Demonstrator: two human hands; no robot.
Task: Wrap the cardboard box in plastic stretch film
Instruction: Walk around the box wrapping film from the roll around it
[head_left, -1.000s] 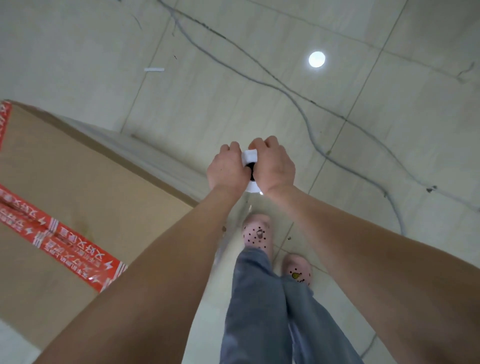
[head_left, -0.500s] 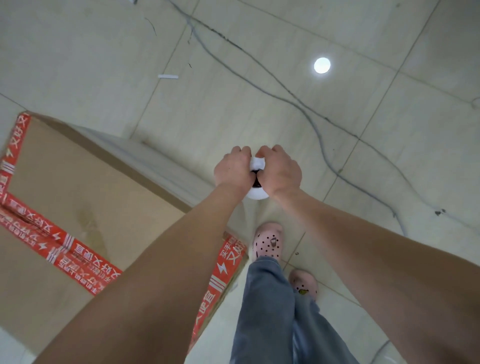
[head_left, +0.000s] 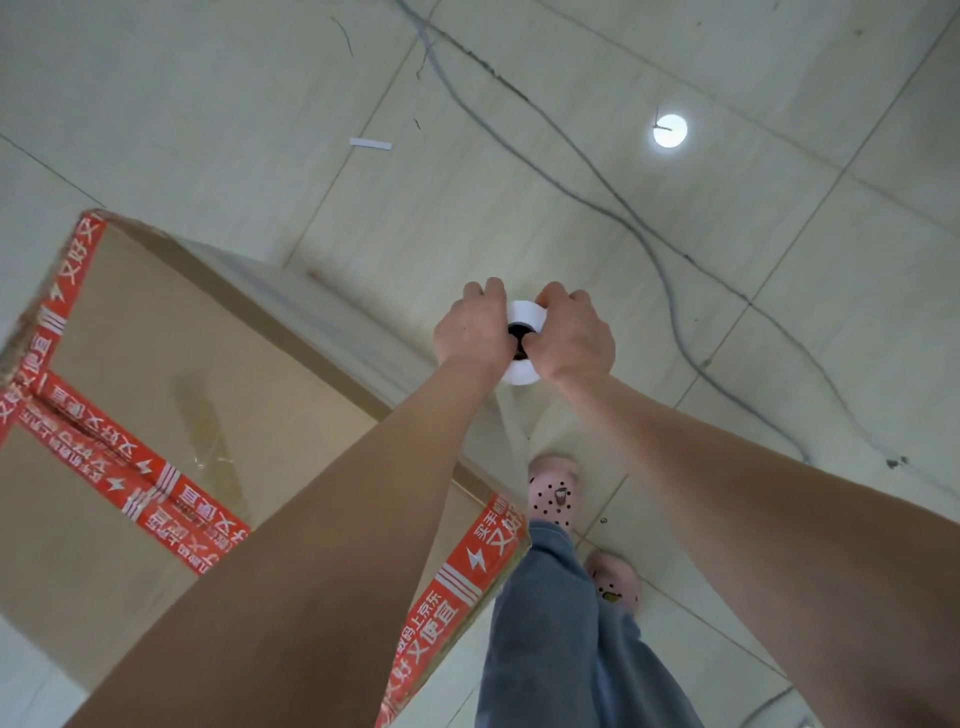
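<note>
Cardboard box (head_left: 130, 364) stands on the floor at the left, sealed with red printed tape (head_left: 156, 499) across its top and down its near right corner. More of it shows than half a second ago: the far left taped corner sits further into view, and the near right corner shows a longer run of tape. A glossy patch lies on the box top near the middle.

Right of the box, above its far right edge, the left grip (head_left: 472, 332) is curled round the left side of the stretch film roll (head_left: 524, 317), as it was in both earlier frames. The roll is upright, its dark core facing up, held clear of the box. A clear sheet of film (head_left: 514, 421) runs down from it toward the box's right side. The right grip (head_left: 571, 343) clasps the roll's right side, thumb at the core.

Below the roll stand two pink perforated clogs (head_left: 553, 491) and blue jeans (head_left: 561, 649); the feet are further apart than a second ago. Further right, the pale tiled floor (head_left: 779, 260) carries a dark wavy line (head_left: 649, 244) and a round light reflection (head_left: 670, 131).
</note>
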